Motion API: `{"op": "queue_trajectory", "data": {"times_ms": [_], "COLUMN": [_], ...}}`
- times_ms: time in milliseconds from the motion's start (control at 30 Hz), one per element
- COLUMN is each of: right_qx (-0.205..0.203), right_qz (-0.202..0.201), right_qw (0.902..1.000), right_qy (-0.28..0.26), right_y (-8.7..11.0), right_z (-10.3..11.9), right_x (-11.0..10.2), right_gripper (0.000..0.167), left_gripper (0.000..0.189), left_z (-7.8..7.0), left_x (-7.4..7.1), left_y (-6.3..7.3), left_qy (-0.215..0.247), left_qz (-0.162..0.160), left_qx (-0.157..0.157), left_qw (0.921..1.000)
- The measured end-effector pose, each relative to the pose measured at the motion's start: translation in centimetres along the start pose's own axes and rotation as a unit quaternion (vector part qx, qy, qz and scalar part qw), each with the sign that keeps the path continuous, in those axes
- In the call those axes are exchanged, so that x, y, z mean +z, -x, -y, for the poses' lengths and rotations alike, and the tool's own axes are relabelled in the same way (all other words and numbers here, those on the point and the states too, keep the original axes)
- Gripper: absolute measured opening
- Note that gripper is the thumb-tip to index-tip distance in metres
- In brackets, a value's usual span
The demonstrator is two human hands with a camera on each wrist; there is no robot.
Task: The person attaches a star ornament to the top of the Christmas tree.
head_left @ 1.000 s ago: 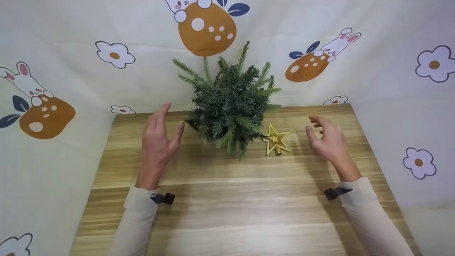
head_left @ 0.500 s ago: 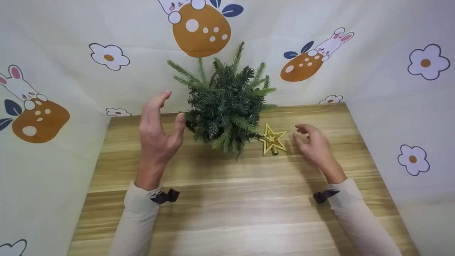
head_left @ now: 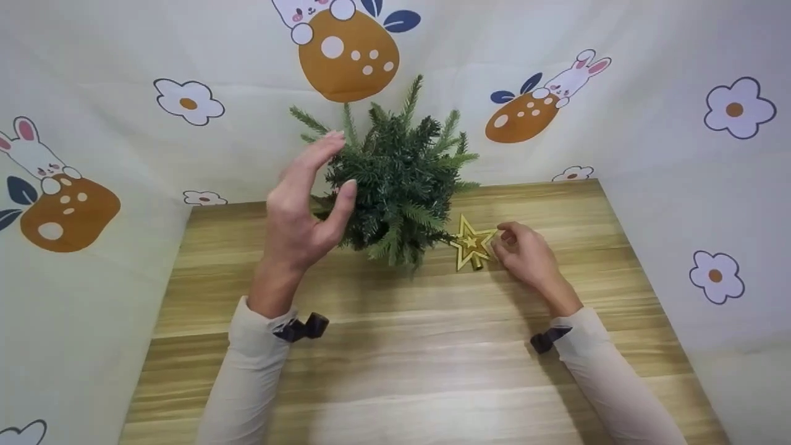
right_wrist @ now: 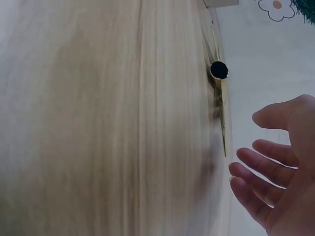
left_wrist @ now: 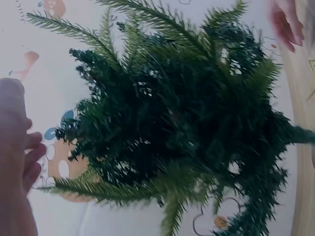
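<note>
A small artificial Christmas tree (head_left: 401,179) with dark green and lighter sprigs stands at the back of the table. My left hand (head_left: 300,219) is raised at its left side, fingers spread and curved, holding nothing; in the head view it overlaps the branches. The left wrist view shows a gap between that hand (left_wrist: 15,157) and the foliage. A gold star tree topper (head_left: 473,242) with a short tube lies flat by the tree's right side. Close to the star's right edge is my right hand (head_left: 528,256), its fingers loosely bent. In the right wrist view its fingers (right_wrist: 270,167) hold nothing.
The wood-grain table (head_left: 408,346) reaches forward to a pale cloth backdrop (head_left: 247,55) printed with rabbits, orange fruit and flowers. Cloth also hangs along the left and right sides. A small black camera (head_left: 303,327) sits on the left cuff, another camera (head_left: 549,339) on the right.
My left hand has risen and shifted right, closer to the tree. My right hand has moved left to the star's edge. The tree and star have kept their places on the table.
</note>
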State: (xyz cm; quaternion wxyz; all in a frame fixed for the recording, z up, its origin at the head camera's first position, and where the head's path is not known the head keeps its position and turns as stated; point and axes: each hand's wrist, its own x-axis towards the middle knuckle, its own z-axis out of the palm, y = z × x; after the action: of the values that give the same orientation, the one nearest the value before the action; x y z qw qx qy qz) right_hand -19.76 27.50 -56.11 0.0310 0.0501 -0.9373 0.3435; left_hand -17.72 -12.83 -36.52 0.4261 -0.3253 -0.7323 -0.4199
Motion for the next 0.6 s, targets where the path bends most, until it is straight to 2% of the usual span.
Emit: {"op": "queue_trajectory", "data": {"times_ms": [167,367,600], "right_qx": [-0.006,-0.009,0.02], "right_qz": [0.005,0.005,0.019], "right_qw": [0.9999,0.9999,0.9996], "right_qy": [-0.01,-0.012,-0.006], "right_y": [0.0,-0.1,-0.2], "right_z": [0.0,0.0,0.1], "right_x": [0.6,1.0,1.2], "right_gripper": [0.041,0.041,0.043], "left_gripper": [0.049,0.049,0.048], "left_z": [-0.1,-0.2,-0.3], "left_x": [0.9,1.6,1.9], "left_y": [-0.7,-1.5,-2.1], "left_qy": [-0.015,-0.039,-0.067], "left_qz": [0.037,0.059,0.089], "left_qx": [-0.025,-0.053,-0.095], "left_qw": [0.9989,0.9961,0.9892]}}
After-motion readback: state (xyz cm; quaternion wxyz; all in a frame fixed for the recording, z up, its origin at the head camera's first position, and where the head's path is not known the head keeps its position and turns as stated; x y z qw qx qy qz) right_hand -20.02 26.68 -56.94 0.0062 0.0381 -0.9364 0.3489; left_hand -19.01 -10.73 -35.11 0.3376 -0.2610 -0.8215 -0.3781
